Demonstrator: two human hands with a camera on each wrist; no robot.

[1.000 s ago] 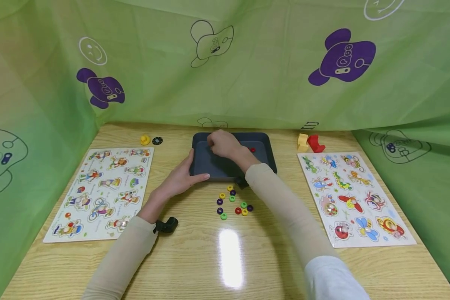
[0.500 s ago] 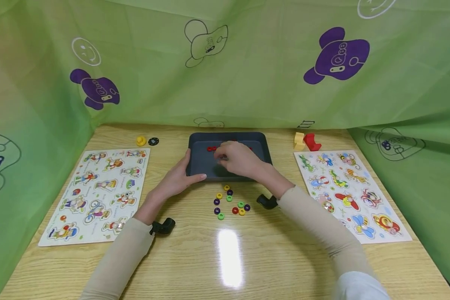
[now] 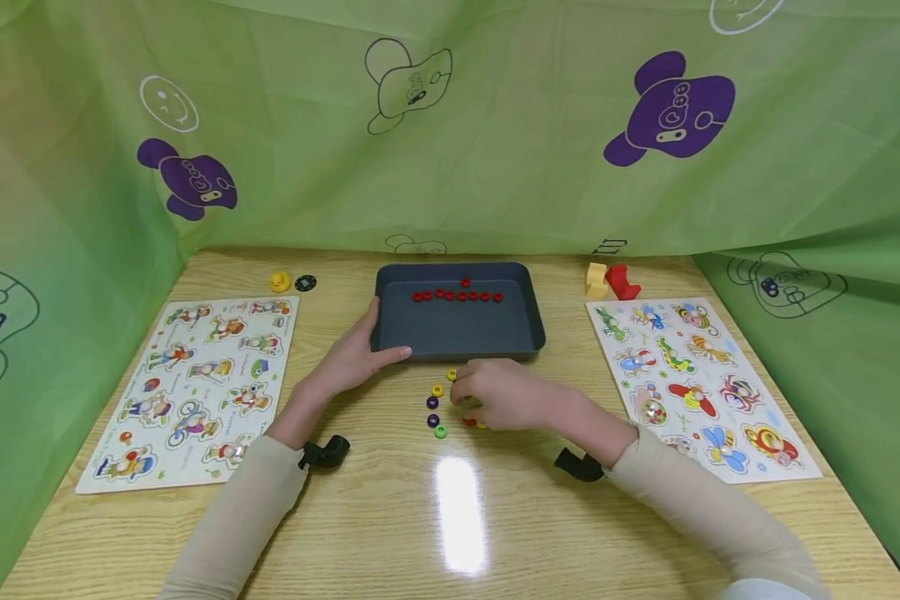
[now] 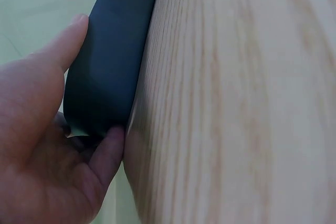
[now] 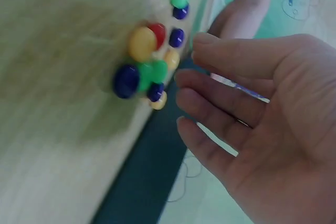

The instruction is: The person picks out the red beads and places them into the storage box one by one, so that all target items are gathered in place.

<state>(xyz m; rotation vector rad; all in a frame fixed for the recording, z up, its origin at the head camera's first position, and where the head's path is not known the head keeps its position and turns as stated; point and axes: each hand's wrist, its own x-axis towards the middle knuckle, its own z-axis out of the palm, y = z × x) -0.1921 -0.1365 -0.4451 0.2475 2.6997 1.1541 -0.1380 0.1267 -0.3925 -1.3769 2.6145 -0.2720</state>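
A dark tray point(image 3: 457, 331) lies toward the back of the table, with a row of red beads point(image 3: 450, 296) and one more red bead behind it. My left hand point(image 3: 345, 360) holds the tray's near left corner, thumb along the front wall and fingers along the side; the left wrist view shows them against the tray wall point(image 4: 113, 51). My right hand point(image 3: 504, 395) hovers over loose beads in front of the tray, hiding some. Purple point(image 3: 432, 421), yellow point(image 3: 438, 390) and green point(image 3: 440, 432) beads show beside it. In the right wrist view its fingers point(image 5: 210, 106) are parted, gripping nothing.
Picture puzzle boards lie at left point(image 3: 195, 383) and right point(image 3: 693, 383). A yellow toy duck point(image 3: 280, 282) and a black disc point(image 3: 305, 283) sit back left. Yellow point(image 3: 597, 281) and red point(image 3: 622, 283) blocks stand back right. A green curtain point(image 3: 495, 167) surrounds the table.
My right hand has come out of the tray toward me and down over the loose beads, uncovering the red row. The left hand stays at the tray corner.
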